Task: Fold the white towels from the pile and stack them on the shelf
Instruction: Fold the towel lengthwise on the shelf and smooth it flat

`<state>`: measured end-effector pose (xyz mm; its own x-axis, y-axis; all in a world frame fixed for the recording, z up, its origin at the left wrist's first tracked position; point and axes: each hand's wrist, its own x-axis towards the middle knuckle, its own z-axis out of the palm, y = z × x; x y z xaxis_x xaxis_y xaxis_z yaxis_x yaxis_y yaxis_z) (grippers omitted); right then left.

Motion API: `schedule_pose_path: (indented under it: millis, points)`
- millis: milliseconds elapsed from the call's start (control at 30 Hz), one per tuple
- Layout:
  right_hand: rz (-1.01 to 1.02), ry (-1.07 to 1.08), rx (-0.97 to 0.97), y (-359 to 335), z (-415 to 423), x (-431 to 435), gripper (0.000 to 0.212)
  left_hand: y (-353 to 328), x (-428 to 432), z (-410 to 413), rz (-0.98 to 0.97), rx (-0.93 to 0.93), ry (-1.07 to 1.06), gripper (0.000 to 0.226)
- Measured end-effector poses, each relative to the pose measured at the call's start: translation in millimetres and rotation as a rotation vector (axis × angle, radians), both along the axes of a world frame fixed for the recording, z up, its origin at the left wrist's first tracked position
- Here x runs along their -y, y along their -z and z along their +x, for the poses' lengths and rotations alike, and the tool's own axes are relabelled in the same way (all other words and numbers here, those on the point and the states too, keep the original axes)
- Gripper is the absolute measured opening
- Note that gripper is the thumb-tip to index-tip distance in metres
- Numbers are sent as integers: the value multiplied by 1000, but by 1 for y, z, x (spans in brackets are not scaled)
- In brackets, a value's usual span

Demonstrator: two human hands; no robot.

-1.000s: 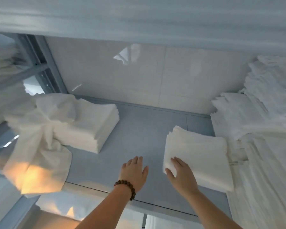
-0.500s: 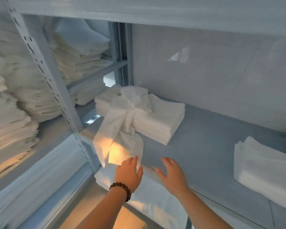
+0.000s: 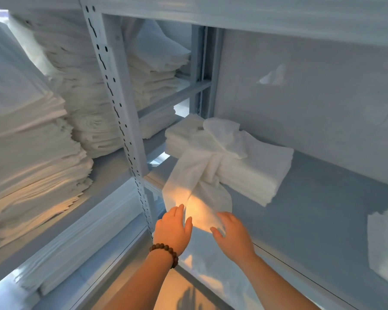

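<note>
A loose white towel (image 3: 199, 182) drapes off a pile of white towels (image 3: 253, 171) at the back left of the blue shelf (image 3: 318, 209) and hangs over the shelf's front edge. My left hand (image 3: 173, 229), with a bead bracelet on its wrist, reaches up with straight fingers to the towel's lower left edge. My right hand (image 3: 231, 231) is spread open at the towel's lower right corner. Neither hand grips the cloth. A folded stack (image 3: 385, 245) lies at the right edge of the shelf.
A perforated metal upright (image 3: 119, 113) divides this bay from the left one. Tall stacks of white linen (image 3: 31, 157) fill the left shelves, with more stacks (image 3: 157, 70) behind. Another shelf board (image 3: 255, 16) runs overhead. White linen (image 3: 211, 262) lies on the lower shelf.
The view has swung left from the folded stack at the right. Both hands have left that stack and moved left and up to the hanging towel.
</note>
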<state>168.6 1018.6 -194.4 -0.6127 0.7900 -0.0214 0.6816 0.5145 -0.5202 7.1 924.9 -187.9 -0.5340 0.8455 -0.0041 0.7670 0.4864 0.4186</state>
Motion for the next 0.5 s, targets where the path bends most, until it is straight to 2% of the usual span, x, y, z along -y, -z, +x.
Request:
schedule_pose_path:
  millis: [400, 500]
  points:
    - [-2, 55, 70, -2, -46, -101, 55, -13, -101, -49, -32, -22, 34, 50]
    - [68, 41, 48, -8, -53, -120, 51, -14, -122, -57, -29, -46, 33, 51]
